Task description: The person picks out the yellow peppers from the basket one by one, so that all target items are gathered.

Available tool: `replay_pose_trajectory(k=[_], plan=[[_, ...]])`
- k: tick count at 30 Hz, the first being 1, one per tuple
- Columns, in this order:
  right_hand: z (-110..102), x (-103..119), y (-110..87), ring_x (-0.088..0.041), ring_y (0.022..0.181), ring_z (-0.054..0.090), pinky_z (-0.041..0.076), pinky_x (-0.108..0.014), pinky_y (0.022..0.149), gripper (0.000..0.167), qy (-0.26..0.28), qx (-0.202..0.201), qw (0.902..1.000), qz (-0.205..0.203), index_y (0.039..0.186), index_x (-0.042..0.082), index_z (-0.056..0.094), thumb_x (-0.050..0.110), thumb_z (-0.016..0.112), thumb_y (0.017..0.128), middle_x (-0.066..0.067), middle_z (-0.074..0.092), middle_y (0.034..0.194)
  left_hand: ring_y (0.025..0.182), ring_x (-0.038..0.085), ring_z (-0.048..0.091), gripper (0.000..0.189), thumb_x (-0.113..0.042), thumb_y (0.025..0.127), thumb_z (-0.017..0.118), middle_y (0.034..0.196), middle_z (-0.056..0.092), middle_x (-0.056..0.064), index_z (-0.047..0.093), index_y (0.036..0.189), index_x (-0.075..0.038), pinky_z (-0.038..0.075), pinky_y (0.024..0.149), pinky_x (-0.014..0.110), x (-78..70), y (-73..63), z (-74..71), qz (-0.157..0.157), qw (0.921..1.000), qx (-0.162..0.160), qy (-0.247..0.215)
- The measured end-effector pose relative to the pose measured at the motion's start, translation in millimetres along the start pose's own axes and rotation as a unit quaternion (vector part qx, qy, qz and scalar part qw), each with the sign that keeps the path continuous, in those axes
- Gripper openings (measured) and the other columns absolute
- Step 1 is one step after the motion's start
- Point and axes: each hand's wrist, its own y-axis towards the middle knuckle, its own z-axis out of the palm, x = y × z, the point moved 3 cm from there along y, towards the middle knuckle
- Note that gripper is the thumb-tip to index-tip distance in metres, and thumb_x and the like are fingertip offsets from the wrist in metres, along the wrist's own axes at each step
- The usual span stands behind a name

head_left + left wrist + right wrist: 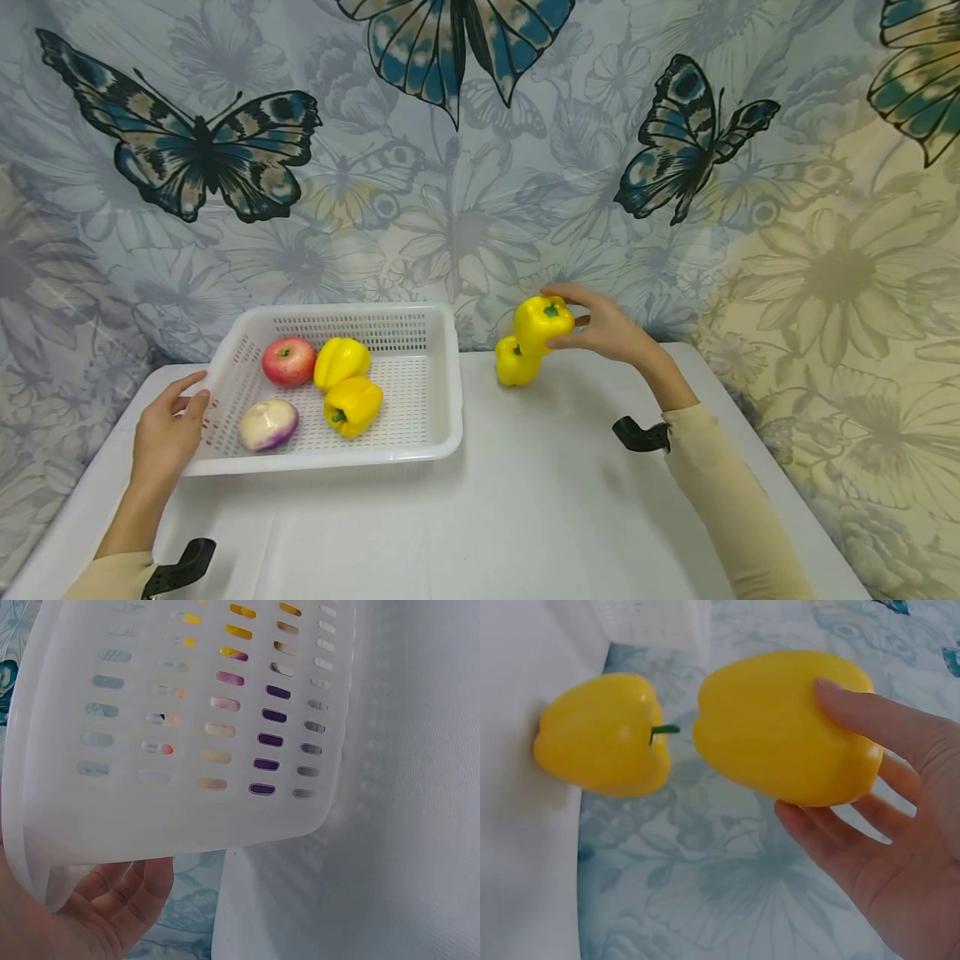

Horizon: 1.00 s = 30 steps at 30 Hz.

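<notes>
Pinching 1 yellow pepper [780,727] across its sides, a sound hold for something likely light, firm and slick-skinned, the right fingers [821,844] hang above another pepper [596,739], while the left fingers [154,885] grip the basket [315,462].

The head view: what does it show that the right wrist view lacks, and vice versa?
Only the head view shows the left hand at the white basket, with apple, purple-and-white vegetable and two peppers inside. Only the right wrist view shows a gap between held pepper and standing pepper. Both show the right hand, those last peppers and part of the white basket.
</notes>
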Motion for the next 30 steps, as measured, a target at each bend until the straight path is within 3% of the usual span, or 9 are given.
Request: replay_pose_trajectory(k=[6,13,20,27,30], plan=[[-7,-13,-7.0,-0.037,0.133,0.039,0.044,-0.055,0.097,0.07,-0.008,-0.005,0.9999,0.009,0.142,0.003,0.047,0.012,0.081,0.081,-0.016,0.04,0.149,0.079,0.018,0.06,0.05,-0.027,0.105,0.04,0.123,0.057,0.033,0.038,0.15,-0.006,0.039,0.058,0.027,0.2,-0.5,-0.1,-0.004,1.0,0.0,-0.001],[-10,-26,-15.5,-0.04,0.134,0.037,0.044,-0.057,0.097,0.07,-0.027,-0.012,0.999,0.035,0.141,0.003,0.049,0.014,0.082,0.081,-0.02,0.035,0.152,0.072,0.009,0.054,0.05,-0.028,0.105,0.039,0.121,0.058,0.031,0.038,0.15,-0.006,0.039,0.057,0.027,-0.3,-0.4,0.3,-0.006,1.0,0.002,-0.002],[-10,-37,-19.5,-0.041,0.132,0.039,0.046,-0.054,0.095,0.071,-0.028,-0.013,0.9988,0.038,0.141,0.001,0.048,0.011,0.082,0.079,-0.019,0.038,0.148,0.089,0.031,0.061,0.05,-0.027,0.105,0.039,0.124,0.056,0.032,0.037,0.15,-0.006,0.039,0.058,0.027,-0.9,-1.0,0.9,-0.012,0.9999,0.003,-0.005],[-5,-56,-22.5,-0.044,0.129,0.04,0.048,-0.057,0.09,0.07,-0.068,-0.015,0.9972,0.028,0.137,-0.003,0.05,0.0,0.082,0.075,-0.023,0.043,0.142,0.075,0.012,0.056,0.05,-0.028,0.105,0.039,0.122,0.057,0.031,0.037,0.15,-0.007,0.04,0.057,0.027,-2.5,-1.6,0.0,-0.013,0.9999,0.002,-0.002],[-1,-68,-23.9,-0.045,0.127,0.041,0.046,-0.06,0.09,0.069,-0.087,-0.009,0.9955,0.035,0.136,-0.004,0.051,0.0,0.082,0.075,-0.025,0.044,0.14,0.073,0.01,0.055,0.05,-0.029,0.105,0.039,0.121,0.058,0.031,0.037,0.15,-0.007,0.04,0.057,0.027,-2.0,-1.5,0.1,-0.014,0.9999,0.003,-0.003]])
